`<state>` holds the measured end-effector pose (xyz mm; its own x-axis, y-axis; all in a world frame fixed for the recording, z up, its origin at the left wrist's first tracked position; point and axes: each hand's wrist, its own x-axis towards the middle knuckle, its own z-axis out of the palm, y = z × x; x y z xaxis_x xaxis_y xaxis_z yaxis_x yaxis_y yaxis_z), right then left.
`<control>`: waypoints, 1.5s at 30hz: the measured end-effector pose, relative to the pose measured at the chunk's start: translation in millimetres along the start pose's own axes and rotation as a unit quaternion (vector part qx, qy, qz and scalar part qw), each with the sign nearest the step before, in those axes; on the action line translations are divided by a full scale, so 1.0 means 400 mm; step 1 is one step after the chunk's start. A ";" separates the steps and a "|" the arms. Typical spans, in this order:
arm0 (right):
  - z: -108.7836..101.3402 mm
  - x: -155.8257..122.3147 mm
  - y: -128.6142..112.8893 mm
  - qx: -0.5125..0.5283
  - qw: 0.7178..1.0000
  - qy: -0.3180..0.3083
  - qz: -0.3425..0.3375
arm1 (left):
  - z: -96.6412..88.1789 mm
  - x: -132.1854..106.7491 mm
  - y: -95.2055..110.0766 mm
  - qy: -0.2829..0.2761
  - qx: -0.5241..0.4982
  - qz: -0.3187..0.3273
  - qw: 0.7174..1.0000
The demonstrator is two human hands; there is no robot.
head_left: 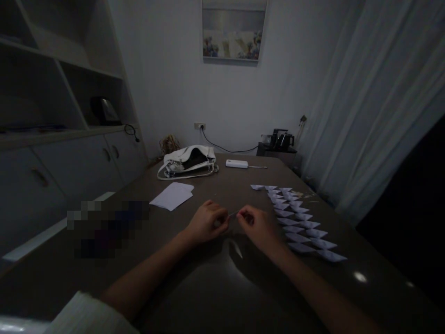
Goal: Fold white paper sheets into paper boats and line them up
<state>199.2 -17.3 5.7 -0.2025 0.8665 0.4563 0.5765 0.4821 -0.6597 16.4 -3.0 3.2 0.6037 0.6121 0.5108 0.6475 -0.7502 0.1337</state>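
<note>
Between my hands, a little above the table, is a small folded piece of paper point(233, 214), seen nearly edge-on; its full shape is hidden. My left hand point(209, 221) pinches one end of it with fingers curled. The other end sits between the thumb and fingertips of my right hand point(256, 226). To the right stand two rows of folded paper boats point(298, 237), several in each, running away from me. A small stack of white paper sheets point(172, 195) lies flat, beyond and left of my left hand.
A white handbag point(191, 160) lies at the table's far left, beside a white power bank point(237, 163) with a short cable. Behind the table's far right corner a low stand holds a dark kettle point(285, 140). Cabinets line the left; a pale curtain hangs right.
</note>
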 end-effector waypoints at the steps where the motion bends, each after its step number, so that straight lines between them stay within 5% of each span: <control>1: 0.011 -0.004 0.005 0.027 1.000 -0.012 0.008 | 0.001 -0.001 0.003 -0.007 0.019 0.015 1.000; 7: 0.041 -0.004 0.036 0.143 0.988 -0.013 0.049 | 0.004 -0.004 0.020 -0.034 0.086 0.104 0.990; 12: 0.042 0.003 0.046 0.171 0.984 -0.003 0.051 | -0.003 0.000 0.033 -0.041 0.012 0.074 0.996; 18: 0.030 -0.002 0.037 0.064 0.998 -0.011 0.018 | 0.029 -0.001 0.023 0.005 -0.161 -0.007 0.987; 23: 0.018 -0.004 0.029 -0.021 0.999 -0.010 -0.048 | 0.038 0.000 0.008 0.053 -0.207 -0.092 0.973; 28: 0.017 -0.011 0.020 -0.094 0.993 0.011 -0.075 | 0.022 0.004 0.020 0.029 -0.253 -0.091 0.963; 45: -0.026 0.009 0.019 -0.165 0.982 0.064 -0.066 | -0.004 0.009 0.025 0.094 -0.242 -0.108 0.960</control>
<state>211.2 -11.7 8.7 -0.2030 0.7662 0.6097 0.7813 0.5021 -0.3708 24.3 -8.5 7.9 0.3548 0.7447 0.5653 0.4283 -0.6669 0.6097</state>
